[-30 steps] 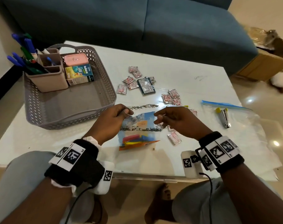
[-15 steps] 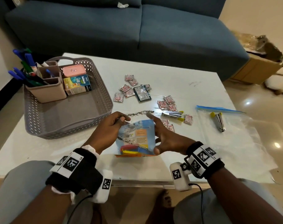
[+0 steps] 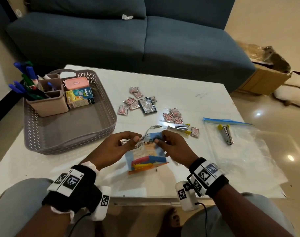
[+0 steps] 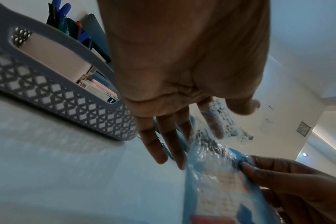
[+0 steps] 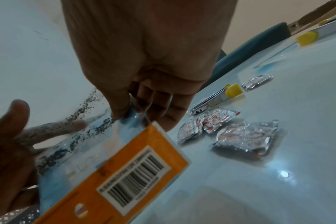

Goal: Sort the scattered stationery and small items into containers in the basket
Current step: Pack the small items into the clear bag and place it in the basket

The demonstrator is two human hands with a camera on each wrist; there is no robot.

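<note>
Your right hand (image 3: 173, 147) pinches the top right corner of the clear plastic packet with the blue and orange card backing (image 3: 146, 155), thumb on one face and fingers behind. Your left hand (image 3: 115, 149) takes the opposite top edge, thumb and forefinger seemingly nipping the speckled adhesive flap (image 4: 219, 121), though blur makes that contact hard to confirm. The packet hangs tilted just above the white tabletop (image 3: 188, 101), in front of you and to the right of the grey perforated plastic basket (image 3: 43, 134).

It should feel light, thin and floppy, with slick film that can slip; hold it by the stiffer card edge, not the sticky flap. The coloured pieces inside (image 3: 147, 161) may slide to the bottom.

Around it lie small foil sachets (image 3: 128, 101), a yellow-tipped metal stapler (image 3: 179, 128) and a clear zip bag (image 3: 240, 147). A blue sofa (image 3: 128, 40) stands behind the tabletop.
</note>
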